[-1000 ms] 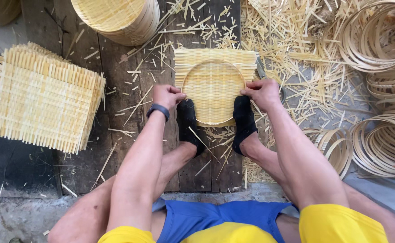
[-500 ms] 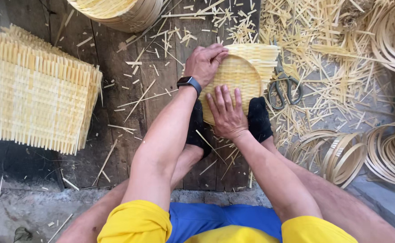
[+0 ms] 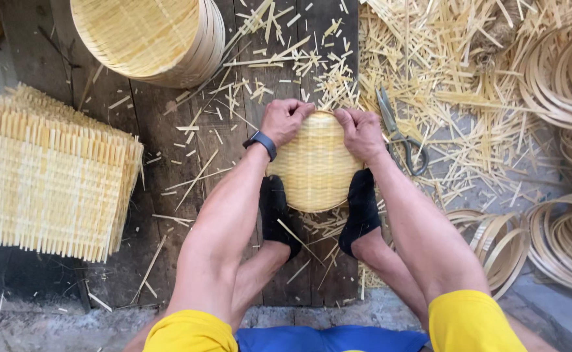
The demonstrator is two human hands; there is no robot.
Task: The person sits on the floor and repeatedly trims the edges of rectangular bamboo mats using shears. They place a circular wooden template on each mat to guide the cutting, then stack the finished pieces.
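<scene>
Gripping round woven bamboo tray (image 3: pixel 313 166) | left hand (image 3: pixel 284 120), right hand (image 3: pixel 361 132) clenched on its far rim | scissors (image 3: pixel 400 133) beside right

head view, looking straight down (close)

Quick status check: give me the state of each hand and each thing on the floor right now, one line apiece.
left hand: gripping the top rim of the round woven tray.
right hand: gripping the same rim, beside the left.
round woven tray: tilted up, lower edge between the black-socked feet.
scissors: lying on the floor, untouched.
square woven mats: stacked flat.
finished baskets: nested in a stack.
bamboo hoops: loose piles.
</scene>
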